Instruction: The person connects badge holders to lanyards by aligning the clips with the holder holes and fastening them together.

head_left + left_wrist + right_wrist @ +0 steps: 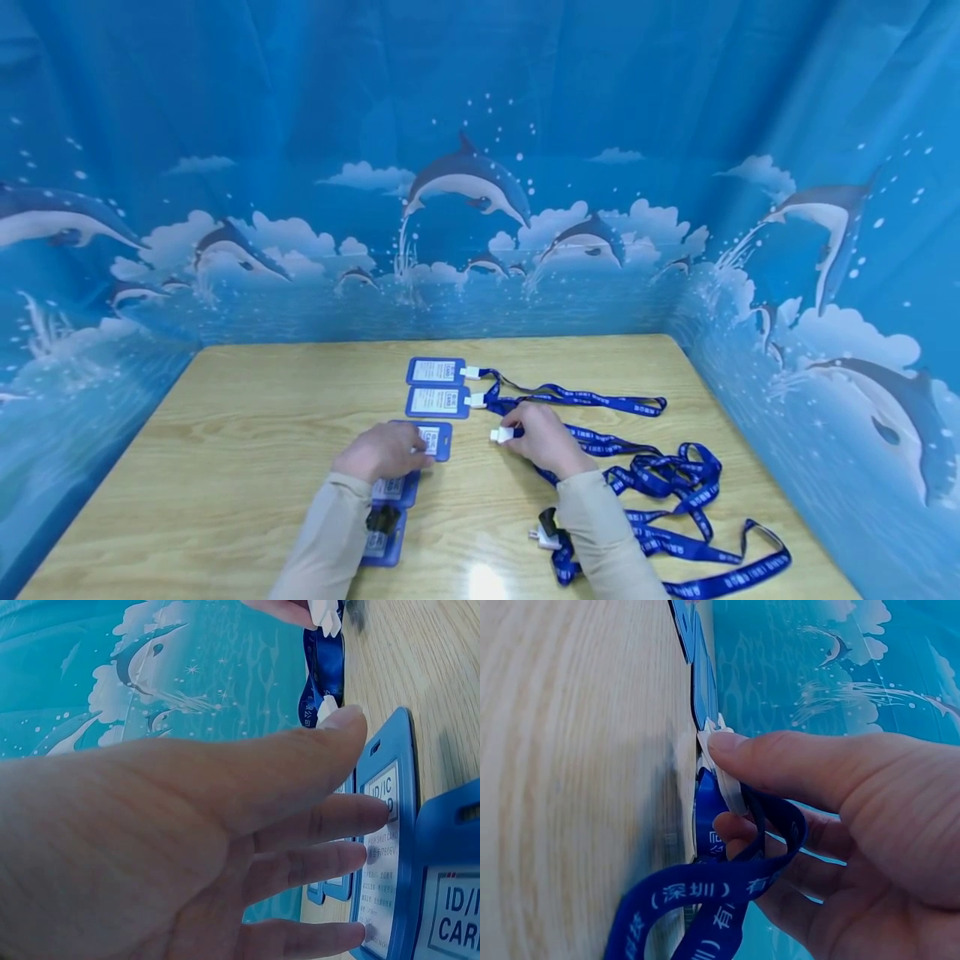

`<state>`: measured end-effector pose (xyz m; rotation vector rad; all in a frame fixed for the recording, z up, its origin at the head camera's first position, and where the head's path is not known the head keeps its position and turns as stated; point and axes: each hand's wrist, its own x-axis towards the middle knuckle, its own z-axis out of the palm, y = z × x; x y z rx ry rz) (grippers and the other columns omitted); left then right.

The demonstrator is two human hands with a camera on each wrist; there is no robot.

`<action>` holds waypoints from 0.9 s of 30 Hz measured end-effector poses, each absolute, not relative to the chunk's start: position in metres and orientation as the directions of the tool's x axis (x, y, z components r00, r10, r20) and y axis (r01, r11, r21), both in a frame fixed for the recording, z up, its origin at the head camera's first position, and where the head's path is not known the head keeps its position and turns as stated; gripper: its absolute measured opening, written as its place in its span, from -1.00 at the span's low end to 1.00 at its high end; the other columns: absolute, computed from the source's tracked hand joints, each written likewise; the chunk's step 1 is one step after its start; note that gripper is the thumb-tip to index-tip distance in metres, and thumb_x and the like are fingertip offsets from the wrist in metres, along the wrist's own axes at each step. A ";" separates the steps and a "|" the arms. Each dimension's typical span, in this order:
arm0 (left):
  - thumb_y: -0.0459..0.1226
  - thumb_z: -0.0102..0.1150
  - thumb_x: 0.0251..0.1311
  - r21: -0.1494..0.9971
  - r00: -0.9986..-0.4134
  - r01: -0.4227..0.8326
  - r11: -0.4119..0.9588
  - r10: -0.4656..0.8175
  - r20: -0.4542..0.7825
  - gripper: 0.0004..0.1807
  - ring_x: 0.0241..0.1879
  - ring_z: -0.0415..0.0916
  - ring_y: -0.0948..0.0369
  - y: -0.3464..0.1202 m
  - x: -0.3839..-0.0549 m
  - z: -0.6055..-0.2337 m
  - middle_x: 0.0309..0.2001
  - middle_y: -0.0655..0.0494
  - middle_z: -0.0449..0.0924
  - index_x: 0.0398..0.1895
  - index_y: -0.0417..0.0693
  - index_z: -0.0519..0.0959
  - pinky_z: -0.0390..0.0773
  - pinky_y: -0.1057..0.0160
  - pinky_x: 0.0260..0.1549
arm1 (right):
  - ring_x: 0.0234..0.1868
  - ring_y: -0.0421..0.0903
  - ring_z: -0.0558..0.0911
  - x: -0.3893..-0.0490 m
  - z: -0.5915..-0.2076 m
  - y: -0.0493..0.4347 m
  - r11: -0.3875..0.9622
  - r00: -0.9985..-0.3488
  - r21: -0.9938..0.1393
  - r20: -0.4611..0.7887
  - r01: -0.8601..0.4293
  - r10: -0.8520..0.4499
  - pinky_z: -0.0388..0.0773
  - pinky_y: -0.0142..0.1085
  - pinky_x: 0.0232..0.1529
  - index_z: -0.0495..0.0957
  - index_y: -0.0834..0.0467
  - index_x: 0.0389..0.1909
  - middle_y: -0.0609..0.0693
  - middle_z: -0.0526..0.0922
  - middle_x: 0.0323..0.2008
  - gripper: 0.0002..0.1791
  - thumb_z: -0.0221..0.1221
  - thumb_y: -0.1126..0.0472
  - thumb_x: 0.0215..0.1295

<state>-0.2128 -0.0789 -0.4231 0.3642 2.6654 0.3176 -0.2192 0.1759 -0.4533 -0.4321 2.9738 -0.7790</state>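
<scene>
My left hand (382,451) lies over a blue ID card holder (443,442). In the left wrist view its straight fingers (322,859) touch the printed card face, with the thumb apart from them above. Between thumb and fingertips, my right hand (547,438) pinches the white plastic clip (724,772) of a blue lanyard. This clip is just right of the card holder, with a gap of bare wood between them. The lanyard strap (705,889), printed with white characters, loops down below the right fingers.
Two card holders (437,401) with lanyards clipped on lie at the back. More card holders (397,490) sit under and beside my left forearm. Loose blue lanyards (675,479) spread across the right side of the wooden table (225,433). A dolphin-print curtain (315,100) surrounds it.
</scene>
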 end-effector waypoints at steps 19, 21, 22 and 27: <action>0.02 0.23 0.34 0.255 -0.863 0.273 0.928 0.353 -0.361 -0.56 0.29 0.47 -0.07 -0.074 -0.212 -0.425 0.27 -0.06 0.55 0.16 0.02 0.66 0.47 -0.14 0.30 | -0.18 -0.09 0.63 -0.219 -0.460 0.172 0.824 -0.950 -0.485 0.053 -0.293 -0.307 0.65 -0.15 -0.06 0.76 0.15 -0.18 -0.06 0.69 -0.27 -0.76 0.49 0.27 0.08; 0.02 0.23 0.34 0.254 -0.861 0.289 0.923 0.367 -0.353 -0.56 0.29 0.47 -0.08 -0.074 -0.212 -0.425 0.27 -0.06 0.55 0.16 0.01 0.66 0.46 -0.14 0.30 | -0.18 -0.10 0.63 -0.219 -0.460 0.172 0.825 -0.950 -0.483 0.052 -0.295 -0.309 0.66 -0.15 -0.06 0.76 0.14 -0.18 -0.07 0.69 -0.26 -0.75 0.49 0.27 0.08; 0.01 0.22 0.34 0.254 -0.860 0.294 0.922 0.371 -0.351 -0.56 0.29 0.46 -0.08 -0.074 -0.212 -0.425 0.28 -0.07 0.55 0.17 0.01 0.66 0.46 -0.15 0.31 | -0.18 -0.10 0.63 -0.219 -0.460 0.171 0.824 -0.949 -0.483 0.052 -0.297 -0.312 0.66 -0.15 -0.06 0.76 0.15 -0.18 -0.07 0.69 -0.26 -0.75 0.49 0.26 0.08; 0.03 0.21 0.35 0.249 -0.861 0.288 0.925 0.363 -0.356 -0.55 0.34 0.42 -0.10 -0.075 -0.212 -0.426 0.32 -0.06 0.52 0.19 0.02 0.64 0.42 -0.16 0.34 | -0.19 -0.11 0.63 -0.218 -0.459 0.169 0.818 -0.943 -0.482 0.060 -0.315 -0.328 0.65 -0.17 -0.08 0.76 0.15 -0.17 -0.08 0.70 -0.27 -0.74 0.49 0.25 0.08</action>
